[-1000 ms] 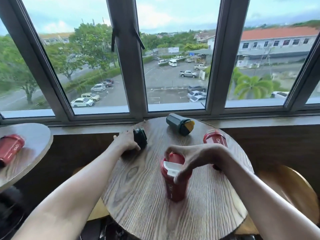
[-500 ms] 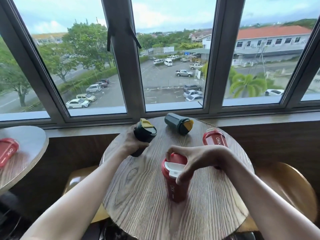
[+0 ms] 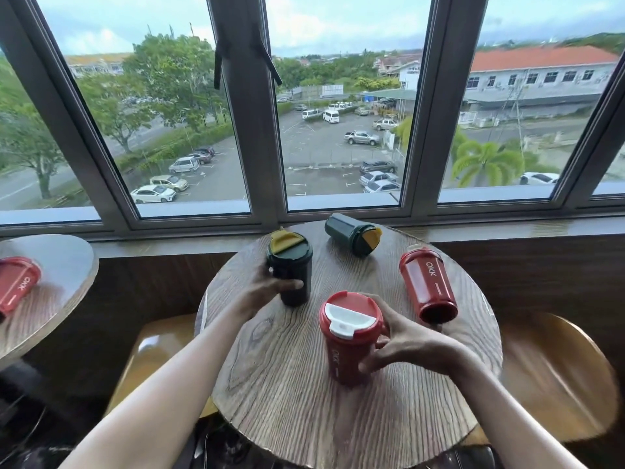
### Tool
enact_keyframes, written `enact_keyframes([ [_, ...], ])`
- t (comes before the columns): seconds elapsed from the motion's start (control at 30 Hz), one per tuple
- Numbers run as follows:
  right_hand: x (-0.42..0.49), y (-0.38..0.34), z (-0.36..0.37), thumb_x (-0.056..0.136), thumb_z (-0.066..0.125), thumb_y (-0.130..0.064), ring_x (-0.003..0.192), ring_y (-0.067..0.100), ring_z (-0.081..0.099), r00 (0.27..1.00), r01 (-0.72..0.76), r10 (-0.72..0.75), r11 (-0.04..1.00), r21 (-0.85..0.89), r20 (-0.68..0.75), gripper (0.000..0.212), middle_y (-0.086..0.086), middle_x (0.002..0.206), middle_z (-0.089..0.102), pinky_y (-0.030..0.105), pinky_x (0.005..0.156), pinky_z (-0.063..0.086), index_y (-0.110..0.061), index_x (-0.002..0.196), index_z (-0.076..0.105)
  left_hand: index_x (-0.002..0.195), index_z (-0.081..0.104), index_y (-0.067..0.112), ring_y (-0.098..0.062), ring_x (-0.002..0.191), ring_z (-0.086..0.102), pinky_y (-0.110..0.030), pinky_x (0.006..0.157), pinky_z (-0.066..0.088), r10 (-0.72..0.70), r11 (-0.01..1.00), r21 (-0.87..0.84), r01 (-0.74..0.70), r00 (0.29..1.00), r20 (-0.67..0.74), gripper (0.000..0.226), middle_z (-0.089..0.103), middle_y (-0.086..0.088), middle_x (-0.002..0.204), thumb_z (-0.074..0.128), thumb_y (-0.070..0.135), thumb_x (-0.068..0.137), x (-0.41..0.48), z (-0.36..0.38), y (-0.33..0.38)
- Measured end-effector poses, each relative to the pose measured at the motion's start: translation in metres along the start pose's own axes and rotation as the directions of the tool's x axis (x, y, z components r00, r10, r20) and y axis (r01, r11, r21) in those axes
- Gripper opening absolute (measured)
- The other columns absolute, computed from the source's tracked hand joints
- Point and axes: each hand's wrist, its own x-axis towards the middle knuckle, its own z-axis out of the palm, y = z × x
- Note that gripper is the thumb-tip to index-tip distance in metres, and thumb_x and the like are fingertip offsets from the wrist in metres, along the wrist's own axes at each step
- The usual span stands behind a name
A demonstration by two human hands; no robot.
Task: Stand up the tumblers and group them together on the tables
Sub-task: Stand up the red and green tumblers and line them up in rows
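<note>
On the round wooden table [image 3: 338, 411] a dark green tumbler with a yellow lid [image 3: 291, 265] stands upright, and my left hand [image 3: 267, 292] wraps its lower body. A red tumbler with a white lid flap [image 3: 348, 340] stands upright near the middle, with my right hand [image 3: 402, 343] holding its right side. A second green tumbler [image 3: 351, 233] lies on its side at the far edge. A second red tumbler [image 3: 427, 286] lies on its side at the right. On the left table [image 3: 64, 265] a third red tumbler [image 3: 17, 282] lies on its side.
A window wall with a grey sill [image 3: 507, 228] runs right behind both tables. Curved wooden seats sit below the main table at the right [image 3: 554, 374] and the left [image 3: 155, 353]. A gap separates the two tables.
My left hand has tipped the near green tumbler from lying to upright and set it closer to the red one. My right hand has slid from the red tumbler's lid to its side.
</note>
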Motion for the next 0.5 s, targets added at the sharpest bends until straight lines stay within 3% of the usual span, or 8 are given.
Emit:
enact_keyframes([
  [0.13,0.004,0.033,0.019,0.059,0.093,-0.01,0.115,0.021,0.066,0.985,0.019,-0.022,1.0,-0.015,-0.173,0.098,0.007,0.13,0.061,0.039,0.098,0.054,-0.052,0.131,0.041,0.13,0.049,0.015,-0.018,0.11,0.059,-0.025,0.085,0.048,-0.043,0.999,-0.007,0.043,0.998,0.037,0.095,0.062,-0.003,0.119,0.089,0.014,0.044,0.007,-0.004,-0.004],
  [0.2,0.007,0.043,0.028,0.057,0.095,-0.014,0.108,0.017,0.068,0.961,0.054,-0.068,0.997,-0.058,-0.269,0.096,0.0,0.12,0.068,0.03,0.092,0.055,-0.058,0.124,0.044,0.128,0.049,0.015,-0.017,0.106,0.057,-0.024,0.082,0.046,-0.057,0.998,-0.012,0.058,0.997,0.058,0.087,0.061,0.001,0.113,0.084,0.008,0.049,0.009,-0.005,-0.002],
  [0.3,0.013,0.046,0.032,0.058,0.095,-0.021,0.104,0.003,0.065,0.927,0.054,-0.115,0.983,-0.177,-0.356,0.089,-0.018,0.113,0.069,0.013,0.084,0.05,-0.054,0.123,0.044,0.128,0.048,0.017,-0.014,0.104,0.058,-0.032,0.092,0.049,-0.045,0.998,0.038,0.042,0.996,0.083,0.082,0.06,0.005,0.112,0.087,0.004,0.058,0.011,-0.005,-0.007],
  [0.37,0.02,0.042,0.032,0.059,0.094,-0.024,0.104,-0.002,0.062,0.921,0.054,-0.139,0.97,-0.235,-0.364,0.088,-0.018,0.112,0.068,0.01,0.083,0.047,-0.055,0.123,0.042,0.13,0.051,0.013,-0.008,0.104,0.061,-0.026,0.093,0.052,-0.02,0.996,0.088,0.014,0.998,0.059,0.076,0.064,0.001,0.117,0.09,0.005,0.064,0.009,-0.001,-0.015],
  [0.43,0.032,0.036,0.031,0.061,0.092,-0.021,0.104,-0.008,0.059,0.92,0.052,-0.156,0.958,-0.282,-0.359,0.086,-0.016,0.113,0.066,0.006,0.083,0.044,-0.055,0.121,0.04,0.132,0.049,0.007,-0.01,0.103,0.062,-0.014,0.08,0.053,0.027,0.991,0.13,-0.029,0.999,0.018,0.077,0.064,-0.004,0.12,0.089,0.003,0.066,0.01,0.004,-0.022],
  [0.5,0.046,0.031,0.032,0.063,0.09,-0.017,0.105,-0.013,0.056,0.921,0.073,-0.182,0.949,-0.307,-0.345,0.087,-0.017,0.117,0.062,0.004,0.085,0.041,-0.053,0.123,0.038,0.123,0.05,0.003,-0.009,0.091,0.061,-0.01,0.068,0.053,0.054,0.99,0.133,-0.054,0.999,-0.003,0.066,0.064,-0.005,0.107,0.083,-0.011,0.068,0.01,0.006,-0.023],
])
